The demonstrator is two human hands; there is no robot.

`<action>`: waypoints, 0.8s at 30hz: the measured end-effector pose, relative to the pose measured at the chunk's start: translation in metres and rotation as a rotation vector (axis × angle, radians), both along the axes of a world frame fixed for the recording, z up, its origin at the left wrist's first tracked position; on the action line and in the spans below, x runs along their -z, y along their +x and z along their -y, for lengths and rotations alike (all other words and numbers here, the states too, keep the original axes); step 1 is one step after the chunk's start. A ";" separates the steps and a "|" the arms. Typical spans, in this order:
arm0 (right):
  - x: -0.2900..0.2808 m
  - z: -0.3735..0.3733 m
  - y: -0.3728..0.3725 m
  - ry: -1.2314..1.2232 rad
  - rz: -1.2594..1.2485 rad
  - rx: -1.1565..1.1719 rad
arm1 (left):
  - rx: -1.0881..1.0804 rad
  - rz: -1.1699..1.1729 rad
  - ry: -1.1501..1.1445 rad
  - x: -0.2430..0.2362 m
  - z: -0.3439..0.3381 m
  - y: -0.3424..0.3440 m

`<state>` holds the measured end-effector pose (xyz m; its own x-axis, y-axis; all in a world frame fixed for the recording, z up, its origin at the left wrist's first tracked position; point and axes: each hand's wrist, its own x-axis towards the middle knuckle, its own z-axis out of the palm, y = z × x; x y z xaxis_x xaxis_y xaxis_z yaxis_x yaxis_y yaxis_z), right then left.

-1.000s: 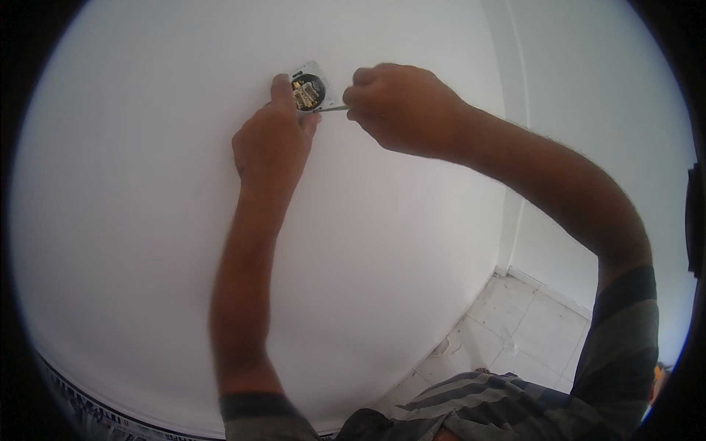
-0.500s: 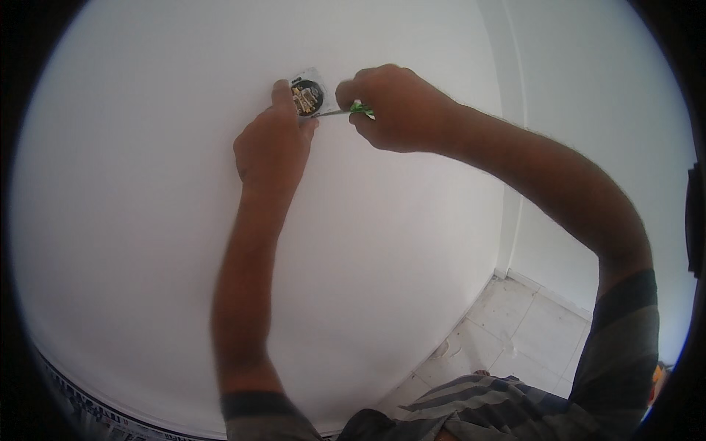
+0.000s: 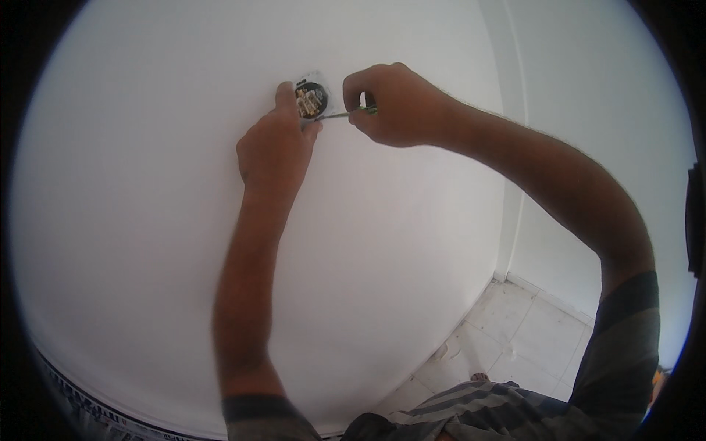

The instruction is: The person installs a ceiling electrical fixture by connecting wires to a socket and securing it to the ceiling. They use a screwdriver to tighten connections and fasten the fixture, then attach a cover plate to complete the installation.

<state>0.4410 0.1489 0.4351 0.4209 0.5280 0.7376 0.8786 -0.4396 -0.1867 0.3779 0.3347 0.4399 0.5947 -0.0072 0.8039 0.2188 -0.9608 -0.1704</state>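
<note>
On the white wall in front of me is a small electrical wall fitting [image 3: 312,101], a pale squarish plate with a round dark opening full of metal parts. My left hand [image 3: 273,151] grips it from the left and below, thumb and fingers at its edges. To its right, my right hand [image 3: 401,106] is closed on a screwdriver [image 3: 337,115] with a thin shaft and a green handle, mostly hidden by the fingers. The shaft points left, its end at the lower right edge of the fitting. Whether the tip sits in a screw is too small to tell.
The white wall [image 3: 382,242] fills most of the view and meets another wall at a corner on the right. Below right lies a pale tiled floor [image 3: 544,331], with part of my foot [image 3: 479,377] showing. A dark patterned strip [image 3: 95,404] runs along the lower left.
My right hand's fingers have shifted around the handle, with a gap now open between them and less green showing. Both hands and the fitting appear slightly further right in view.
</note>
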 end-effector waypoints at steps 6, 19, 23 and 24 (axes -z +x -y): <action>0.012 -0.003 -0.014 -0.428 0.548 0.245 | 0.015 0.008 0.040 0.000 -0.007 0.000; 0.005 0.007 -0.001 -0.335 0.535 0.160 | 0.002 -0.032 0.014 -0.002 -0.003 0.000; 0.011 0.003 -0.009 -0.547 0.611 0.251 | 0.019 0.003 0.043 0.000 -0.005 -0.001; 0.007 0.000 -0.009 -0.380 0.378 0.196 | 0.008 -0.007 0.046 -0.002 -0.005 -0.001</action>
<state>0.4316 0.1493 0.4281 0.2818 0.7238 0.6299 0.7486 -0.5765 0.3275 0.3764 0.3394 0.4420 0.6005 -0.0485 0.7982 0.2100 -0.9535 -0.2160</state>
